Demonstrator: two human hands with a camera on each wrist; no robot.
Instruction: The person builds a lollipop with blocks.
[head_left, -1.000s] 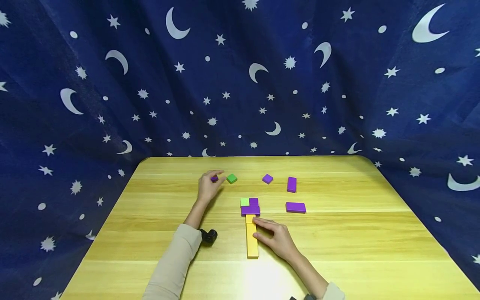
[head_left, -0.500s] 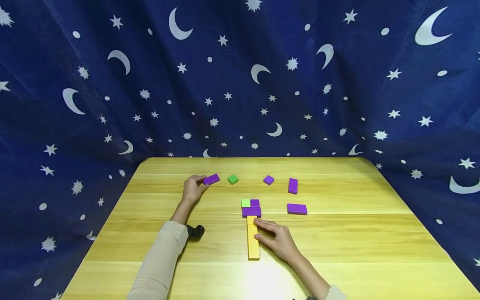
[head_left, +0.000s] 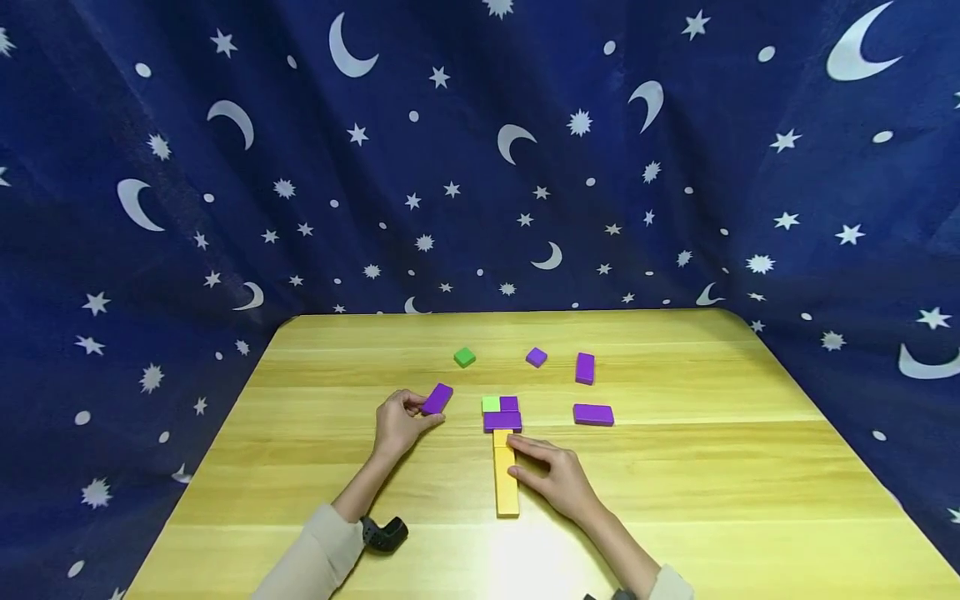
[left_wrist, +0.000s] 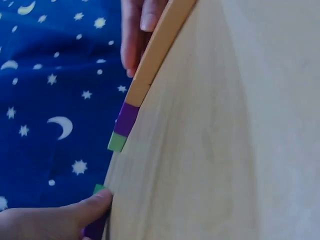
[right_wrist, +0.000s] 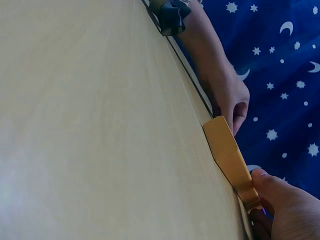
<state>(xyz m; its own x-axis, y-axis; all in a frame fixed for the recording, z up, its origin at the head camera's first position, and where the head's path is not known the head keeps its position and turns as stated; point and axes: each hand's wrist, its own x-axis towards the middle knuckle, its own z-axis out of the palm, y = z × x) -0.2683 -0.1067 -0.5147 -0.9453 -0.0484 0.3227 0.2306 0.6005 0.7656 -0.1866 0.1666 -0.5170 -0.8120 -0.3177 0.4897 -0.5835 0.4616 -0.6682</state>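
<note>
In the head view, my left hand (head_left: 399,425) pinches a purple rectangular block (head_left: 437,399) between thumb and fingers, tilted, left of the laid-out blocks. That row has a light green square block (head_left: 491,404) beside a purple square block (head_left: 508,404). Below them lies a purple rectangular block (head_left: 502,422), then a small orange block (head_left: 502,438) and a long orange block (head_left: 506,485) in a column. My right hand (head_left: 558,479) rests at the column's right side, thumb and fingertips touching the orange blocks. In the right wrist view, the right thumb (right_wrist: 272,186) lies against the orange side.
Toward the back of the wooden table (head_left: 712,500) lie a green square block (head_left: 465,357), a small purple block (head_left: 536,357) and an upright-oriented purple block (head_left: 585,368). Another purple block (head_left: 593,414) lies right of the column. A dark blue curtain (head_left: 465,167) hangs behind.
My left hand has picked up the purple rectangular block beside the green one and brought it nearer, turning it on the way. My right hand has stayed at the orange column.
</note>
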